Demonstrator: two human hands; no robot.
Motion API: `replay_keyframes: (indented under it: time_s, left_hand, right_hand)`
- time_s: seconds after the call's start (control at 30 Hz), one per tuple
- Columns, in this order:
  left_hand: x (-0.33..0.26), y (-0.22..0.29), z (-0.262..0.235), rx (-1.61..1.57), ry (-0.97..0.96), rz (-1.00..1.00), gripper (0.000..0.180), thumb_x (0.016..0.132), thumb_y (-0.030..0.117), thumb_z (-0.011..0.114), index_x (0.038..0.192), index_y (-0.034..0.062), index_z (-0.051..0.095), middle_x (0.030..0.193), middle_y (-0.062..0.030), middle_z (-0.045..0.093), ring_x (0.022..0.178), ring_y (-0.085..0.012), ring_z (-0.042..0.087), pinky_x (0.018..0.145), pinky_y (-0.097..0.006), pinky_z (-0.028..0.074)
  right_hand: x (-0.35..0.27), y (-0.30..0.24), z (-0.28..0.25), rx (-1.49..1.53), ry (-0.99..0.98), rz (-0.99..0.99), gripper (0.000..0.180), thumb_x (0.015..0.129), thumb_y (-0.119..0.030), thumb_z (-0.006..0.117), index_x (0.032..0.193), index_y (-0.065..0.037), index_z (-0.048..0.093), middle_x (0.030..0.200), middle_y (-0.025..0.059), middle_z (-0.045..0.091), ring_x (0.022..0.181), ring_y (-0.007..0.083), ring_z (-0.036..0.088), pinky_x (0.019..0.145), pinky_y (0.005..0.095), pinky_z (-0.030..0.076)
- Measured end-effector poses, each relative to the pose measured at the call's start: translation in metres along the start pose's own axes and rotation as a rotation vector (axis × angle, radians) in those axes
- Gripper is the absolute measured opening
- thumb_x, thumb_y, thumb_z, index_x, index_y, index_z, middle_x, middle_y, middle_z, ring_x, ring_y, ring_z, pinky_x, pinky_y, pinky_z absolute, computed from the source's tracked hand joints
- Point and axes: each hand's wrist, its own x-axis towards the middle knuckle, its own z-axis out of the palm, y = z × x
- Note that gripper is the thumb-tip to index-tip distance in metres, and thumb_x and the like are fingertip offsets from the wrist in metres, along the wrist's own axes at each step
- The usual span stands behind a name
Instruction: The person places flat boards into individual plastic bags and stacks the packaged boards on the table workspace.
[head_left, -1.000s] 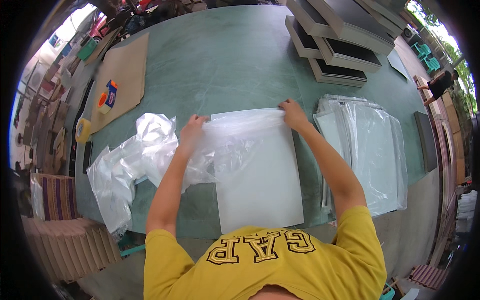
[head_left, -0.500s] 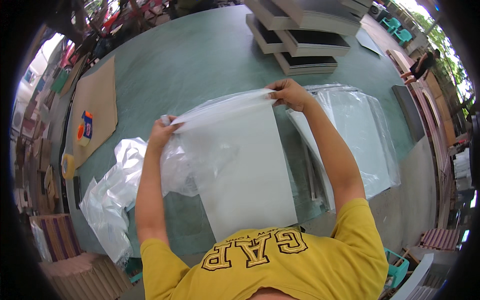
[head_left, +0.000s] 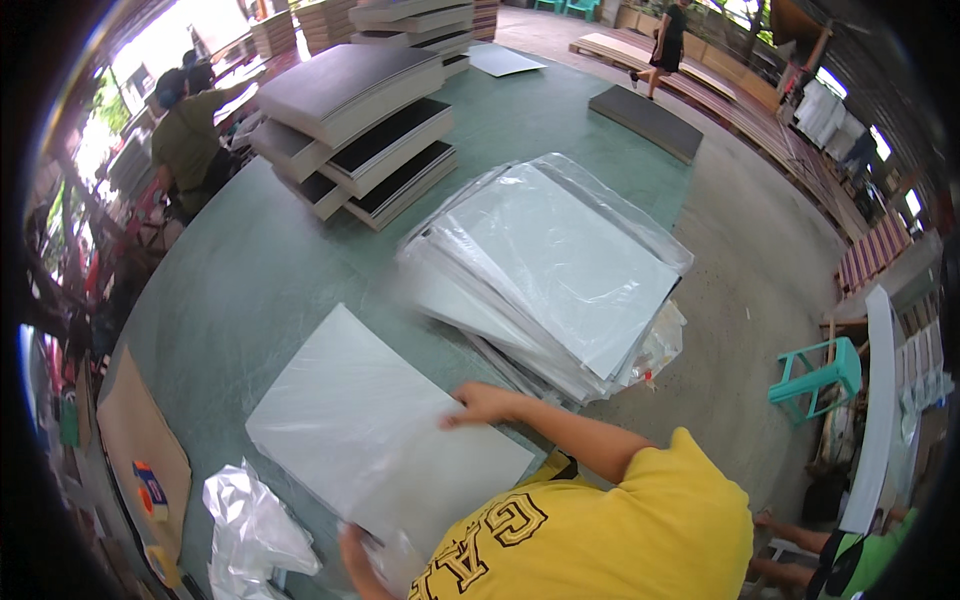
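A white rectangular sheet [head_left: 350,400] lies slanted on the green table in front of me. Clear plastic film [head_left: 400,562] covers its near part and bunches toward my shirt. My left hand [head_left: 357,548] is at the sheet's near left edge, its fingers closed on the film and partly cut off by my body. My right hand [head_left: 485,404] rests over the sheet's right edge, fingers stretched onto it and slightly blurred. Left of the sheet lies a crumpled heap of plastic film [head_left: 258,520].
A pile of plastic-wrapped sheets [head_left: 570,260] lies to the right. Thick dark-topped boxes [head_left: 350,90] are stacked at the back. Brown cardboard [head_left: 140,430] with a glue bottle [head_left: 150,490] is at left. A green stool [head_left: 815,375] stands right; a person [head_left: 668,45] walks behind.
My view has swung right. Both hands have come down nearer my body from the sheet's far end. The film they held up there is now low, near my shirt.
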Motion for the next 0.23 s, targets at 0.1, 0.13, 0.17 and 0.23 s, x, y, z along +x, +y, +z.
replay_keyframes:
  time_s: [0.1,0.13,0.17,0.23]
  left_hand:
    - [-0.144,0.152,0.150,0.306,-0.017,0.128,0.041,0.074,0.030,0.058,0.105,0.0043,0.054,0.085,-0.0087,0.058,0.073,-0.0153,0.053,0.065,-0.025,0.043]
    - [-0.174,0.175,0.153,0.461,0.108,0.112,0.027,0.075,0.022,0.057,0.098,0.0087,0.060,0.078,-0.0022,0.058,0.065,-0.0095,0.048,0.056,-0.022,0.039]
    - [-0.183,0.182,0.125,0.513,0.185,0.214,0.020,0.079,0.019,0.055,0.093,0.0060,0.060,0.071,0.0006,0.055,0.058,-0.0074,0.043,0.051,-0.021,0.036]
    - [-0.192,0.176,0.069,0.705,0.269,0.540,0.025,0.083,0.024,0.045,0.077,0.0041,0.058,0.069,-0.0088,0.057,0.063,-0.0213,0.050,0.061,-0.034,0.041]
  right_hand:
    - [-0.049,0.050,0.009,0.147,0.124,0.163,0.040,0.072,-0.034,0.063,0.089,0.001,0.057,0.082,0.0173,0.056,0.082,0.0290,0.055,0.073,0.0318,0.043]
    - [-0.053,0.041,0.011,0.052,0.292,0.152,0.039,0.071,-0.031,0.064,0.094,0.000,0.056,0.090,0.0173,0.053,0.087,0.0301,0.052,0.076,0.0324,0.042]
    - [-0.057,0.025,0.011,-0.038,0.463,0.134,0.040,0.069,-0.028,0.064,0.098,-0.002,0.054,0.099,0.0174,0.050,0.092,0.0311,0.050,0.078,0.0330,0.041]
    - [-0.051,0.014,0.015,-0.253,0.635,0.050,0.044,0.068,-0.024,0.065,0.105,-0.004,0.050,0.112,0.0169,0.042,0.100,0.0336,0.045,0.083,0.0345,0.039]
